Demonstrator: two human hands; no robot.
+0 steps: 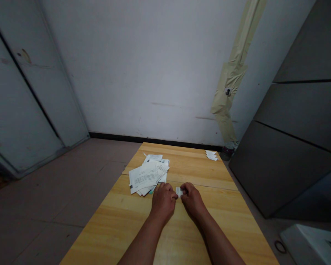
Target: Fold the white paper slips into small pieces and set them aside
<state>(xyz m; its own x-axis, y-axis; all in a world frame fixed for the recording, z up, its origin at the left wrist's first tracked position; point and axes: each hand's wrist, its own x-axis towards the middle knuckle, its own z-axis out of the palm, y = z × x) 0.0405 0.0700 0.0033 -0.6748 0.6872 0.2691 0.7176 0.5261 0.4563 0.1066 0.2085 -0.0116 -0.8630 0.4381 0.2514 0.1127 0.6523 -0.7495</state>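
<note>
Both hands meet over the wooden table (121,228), the left hand (162,200) and right hand (191,198) each pinching an end of a small paper slip (179,191) between them, likely to keep it flat. Just beyond the left hand lies a loose pile of papers (149,176); far past the right, small slips (211,155) near the white wall (154,66)

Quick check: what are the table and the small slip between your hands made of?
Table: looks like light wood, smooth finish, with visible grain and plank seams. Small slip, pinched between left hand and right hand: probably thin white printed paper, matte, like the paper pile beside it.
</note>
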